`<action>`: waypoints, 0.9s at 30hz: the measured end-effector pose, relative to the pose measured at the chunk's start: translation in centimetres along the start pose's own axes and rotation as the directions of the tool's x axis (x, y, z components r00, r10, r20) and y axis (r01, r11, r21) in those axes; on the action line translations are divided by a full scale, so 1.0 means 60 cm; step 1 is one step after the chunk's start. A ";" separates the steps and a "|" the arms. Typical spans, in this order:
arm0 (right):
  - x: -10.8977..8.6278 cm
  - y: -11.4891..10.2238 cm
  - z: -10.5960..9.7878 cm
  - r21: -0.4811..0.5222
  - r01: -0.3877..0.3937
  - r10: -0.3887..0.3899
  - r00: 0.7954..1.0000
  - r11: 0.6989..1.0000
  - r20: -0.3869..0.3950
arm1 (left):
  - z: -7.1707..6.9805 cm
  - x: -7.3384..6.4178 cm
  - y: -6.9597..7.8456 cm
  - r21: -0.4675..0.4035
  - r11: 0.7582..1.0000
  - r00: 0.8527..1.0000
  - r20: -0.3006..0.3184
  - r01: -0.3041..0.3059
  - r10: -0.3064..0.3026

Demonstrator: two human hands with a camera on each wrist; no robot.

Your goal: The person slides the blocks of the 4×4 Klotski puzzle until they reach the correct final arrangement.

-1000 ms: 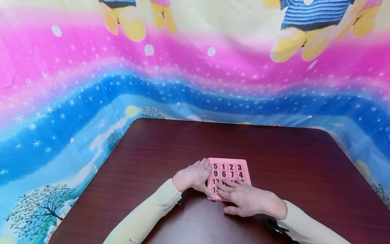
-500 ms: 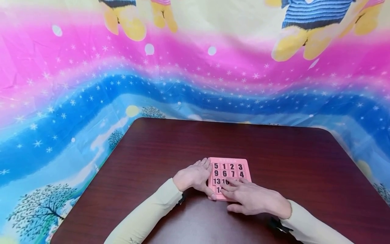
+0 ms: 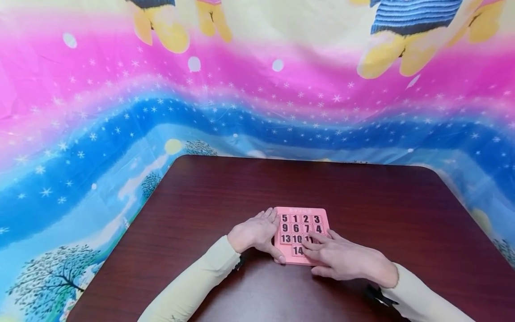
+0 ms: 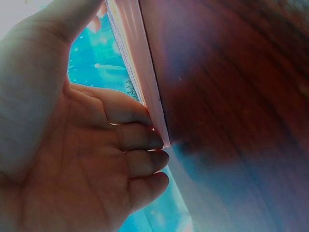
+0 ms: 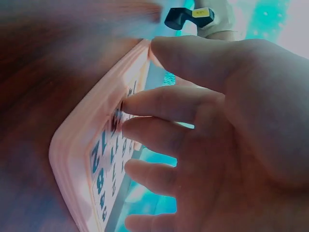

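A pink sliding number puzzle lies flat on the dark wooden table. Its top row reads 5, 1, 2, 3; the second starts 9, 6, 7, 4. In the bottom row, a gap at the left sits beside the 14 tile. My left hand rests along the puzzle's left side, extended fingers by the upper edge and thumb on the lower left corner. My right hand reaches over the lower right part, its nearly straight fingertips on the tiles, hiding several numbers. The right wrist view shows these fingertips against the tile faces.
A printed cloth backdrop in pink and blue hangs behind the table's far edge. Black straps, one of them at the right wrist, show below both cream sleeves.
The 14 tile has slid right along the bottom row, leaving a gap at the lower left corner. My right hand has shifted right with it; the left hand has stayed in place.
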State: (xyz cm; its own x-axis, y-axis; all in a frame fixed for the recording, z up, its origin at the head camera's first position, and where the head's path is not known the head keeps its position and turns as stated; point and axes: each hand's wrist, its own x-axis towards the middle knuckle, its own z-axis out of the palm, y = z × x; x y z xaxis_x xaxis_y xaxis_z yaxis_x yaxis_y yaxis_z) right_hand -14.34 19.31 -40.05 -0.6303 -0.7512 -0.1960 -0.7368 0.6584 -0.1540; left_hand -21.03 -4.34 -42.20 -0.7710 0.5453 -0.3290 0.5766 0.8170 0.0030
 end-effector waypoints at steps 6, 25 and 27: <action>0.023 0.001 0.002 0.012 0.002 -0.001 1.000 1.000 -0.028 | 0.001 -0.001 -0.001 -0.019 1.000 1.000 -0.003 0.002 -0.002; 0.060 -0.015 0.008 0.031 -0.025 0.025 0.999 0.999 0.027 | -0.002 -0.001 -0.002 -0.018 1.000 1.000 0.004 -0.010 0.010; 0.057 -0.017 0.007 0.025 -0.019 0.018 1.000 1.000 0.022 | -0.002 0.000 -0.002 -0.020 1.000 1.000 0.001 -0.012 0.012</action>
State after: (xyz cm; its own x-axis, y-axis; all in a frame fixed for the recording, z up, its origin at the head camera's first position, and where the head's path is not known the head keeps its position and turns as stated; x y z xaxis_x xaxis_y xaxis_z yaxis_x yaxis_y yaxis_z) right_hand -15.64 16.09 -40.98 -0.6383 -0.7377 -0.2199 -0.7183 0.6735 -0.1746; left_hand -21.10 -4.41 -42.08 -0.7635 0.5553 -0.3297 0.5806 0.8138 0.0261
